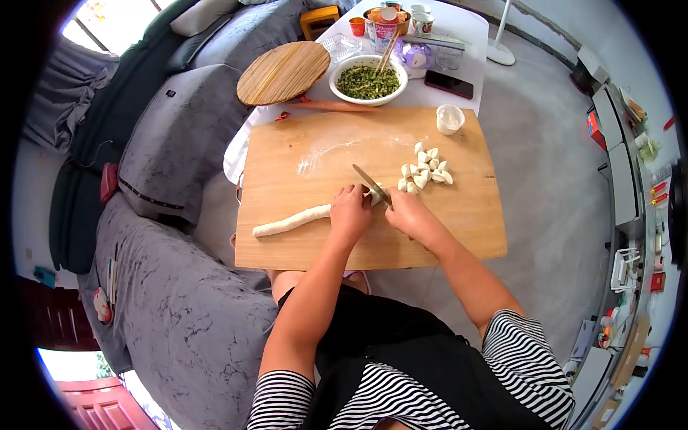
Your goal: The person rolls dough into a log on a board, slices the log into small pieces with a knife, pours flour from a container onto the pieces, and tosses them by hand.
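Note:
A long rope of white dough point(292, 220) lies slantwise on the wooden board point(308, 247). My left hand point(350, 213) is closed over the rope near its right end, fingers curled round it. In my right hand point(410, 213) is a knife point(368, 176), gripped by its handle, its blade slanting up and left across the dough end beside my left fingertips. Whether the blade is through the dough I cannot tell. Several small cut dough pieces point(426, 169) lie loosely grouped on the board, beyond my right hand.
A white cup of flour point(450, 120) stands at the board's back right corner. Behind the board are a bowl of chopped green filling point(369, 80) with chopsticks point(388, 53), a round woven lid point(284, 73) and a phone point(448, 84). A grey sofa point(165, 308) is on the left.

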Motion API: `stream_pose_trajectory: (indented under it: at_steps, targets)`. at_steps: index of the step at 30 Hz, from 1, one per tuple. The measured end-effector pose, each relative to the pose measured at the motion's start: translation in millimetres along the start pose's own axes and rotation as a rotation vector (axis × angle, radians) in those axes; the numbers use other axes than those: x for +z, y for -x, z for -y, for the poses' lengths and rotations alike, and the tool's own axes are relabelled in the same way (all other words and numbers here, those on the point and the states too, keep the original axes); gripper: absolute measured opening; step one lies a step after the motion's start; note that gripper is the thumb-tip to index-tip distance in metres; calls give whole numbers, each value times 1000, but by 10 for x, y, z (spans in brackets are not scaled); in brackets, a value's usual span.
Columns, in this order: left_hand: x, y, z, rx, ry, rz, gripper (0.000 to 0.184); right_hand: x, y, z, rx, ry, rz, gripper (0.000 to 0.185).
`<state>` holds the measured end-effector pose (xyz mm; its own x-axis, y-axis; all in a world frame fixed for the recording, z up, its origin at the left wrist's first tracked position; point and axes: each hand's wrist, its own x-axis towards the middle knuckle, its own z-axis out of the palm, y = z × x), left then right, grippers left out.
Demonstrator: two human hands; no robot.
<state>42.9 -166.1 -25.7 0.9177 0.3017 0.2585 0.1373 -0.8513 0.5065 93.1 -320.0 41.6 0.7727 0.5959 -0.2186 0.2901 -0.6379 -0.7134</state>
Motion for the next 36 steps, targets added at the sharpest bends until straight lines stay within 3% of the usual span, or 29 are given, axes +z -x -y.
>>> stream_pose_trajectory:
  at_steps: [5,13,21,27,29,32,34,36]
  targets:
    - [-169,74,3,-85,175,109,15,76,191,-18,-33,-90,-102,19]
    - [-100,105,13,-23,112,98,17,198,637,72,-76,-18,-160,15]
    - [-53,122,9,-25,122,34,13,234,620,31,-49,-6,-137,15]
    - [-165,128,-18,-43,159,63,22,324,282,17,-31,71,-89,18]
    - [-235,104,5,-34,23,139,28,283,141,55,-41,81,-94,19]
    - [-286,102,61,-49,26,133,28,229,71,69,26,-31,-22,21]
    - [-214,112,131,-71,21,48,23,222,100,75,-32,-68,-168,19]
    - [-166,122,173,-97,20,-32,18,143,206,165,-35,-77,-149,19]
